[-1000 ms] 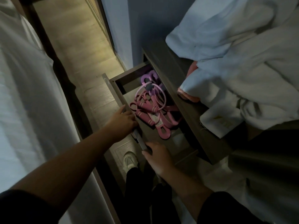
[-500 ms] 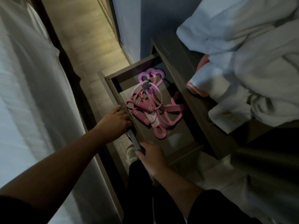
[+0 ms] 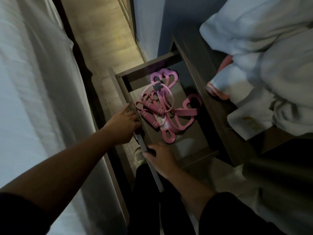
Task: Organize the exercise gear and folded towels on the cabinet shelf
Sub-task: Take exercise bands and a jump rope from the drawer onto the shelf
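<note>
Farther out now, the flat-panelled drawer [image 3: 194, 146] has slid toward you. Your left hand [image 3: 123, 124] hooks its front edge, index finger straight; your right hand [image 3: 160, 158] grips the same edge. Inside lie tangled, looped pink resistance bands [image 3: 160, 116]; soft rumpled towels [image 3: 271, 65] heap on the cabinet top.

**Home bedroom, dim light**

White rumpled bedding [image 3: 33, 99] fills the left side, edged by a dark wooden bed frame [image 3: 81, 53]. A pale wood-look plank floor [image 3: 101, 31] runs between the bed and a blue painted wall [image 3: 149, 22]. A low dark brown wooden cabinet [image 3: 211, 99], bedside type, stands by that wall, with its dark wooden drawer [image 3: 191, 143] pulled out. Pale blue-white soft towels [image 3: 271, 65] are heaped on the cabinet top. A tangle of pink rubber exercise bands [image 3: 162, 116] lies in the drawer. It looks like personal household storage.
</note>
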